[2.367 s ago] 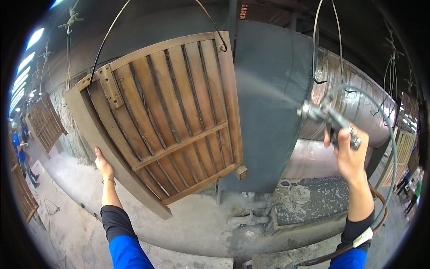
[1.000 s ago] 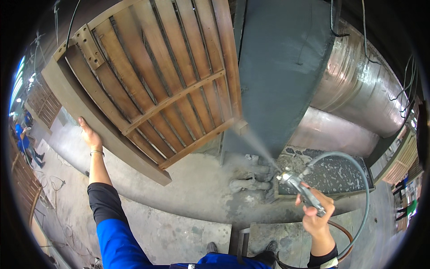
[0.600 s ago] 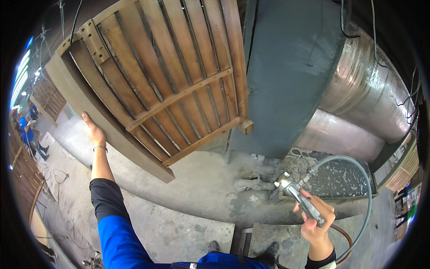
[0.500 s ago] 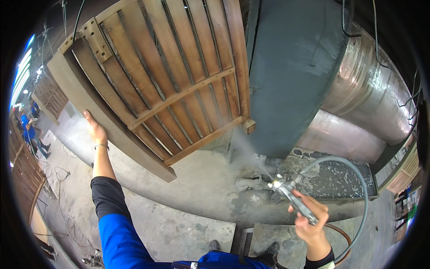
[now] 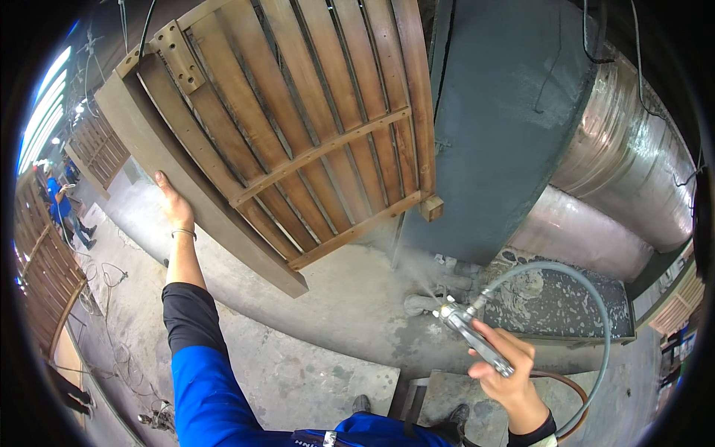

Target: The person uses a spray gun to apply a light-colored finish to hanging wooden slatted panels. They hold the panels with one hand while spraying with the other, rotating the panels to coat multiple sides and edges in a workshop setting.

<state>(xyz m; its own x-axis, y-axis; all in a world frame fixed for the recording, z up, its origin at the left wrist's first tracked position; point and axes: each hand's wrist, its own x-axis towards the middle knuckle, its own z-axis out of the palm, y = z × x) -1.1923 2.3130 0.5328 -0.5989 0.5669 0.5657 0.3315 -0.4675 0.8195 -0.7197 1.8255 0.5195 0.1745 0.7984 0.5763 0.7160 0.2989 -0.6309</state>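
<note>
A large slatted wooden panel (image 5: 328,160), brown with a broad pale side rail, hangs tilted in front of me. My left hand (image 5: 177,207) grips the outer edge of that rail, thumb showing; its other fingers are hidden behind the wood. At the lower right, my right hand (image 5: 510,365) is closed round the handle of a metal spray gun (image 5: 471,335). A fine mist (image 5: 413,268) leaves the nozzle up and to the left, toward the panel's lower edge. The gun stays apart from the wood. A grey hose (image 5: 596,294) loops from the gun.
Behind the panel stands a tall grey metal sheet (image 5: 499,134), beside plastic-wrapped rolls (image 5: 625,156). Below them sits a shallow, paint-spattered tray (image 5: 573,305). A co-worker in blue (image 5: 63,201) stands far left, near other slatted panels (image 5: 45,261). Cables (image 5: 123,350) lie on the floor.
The spray gun has moved left relative to the panel, its mist still on. My left hand keeps its hold on the rail. The whole view has shifted slightly.
</note>
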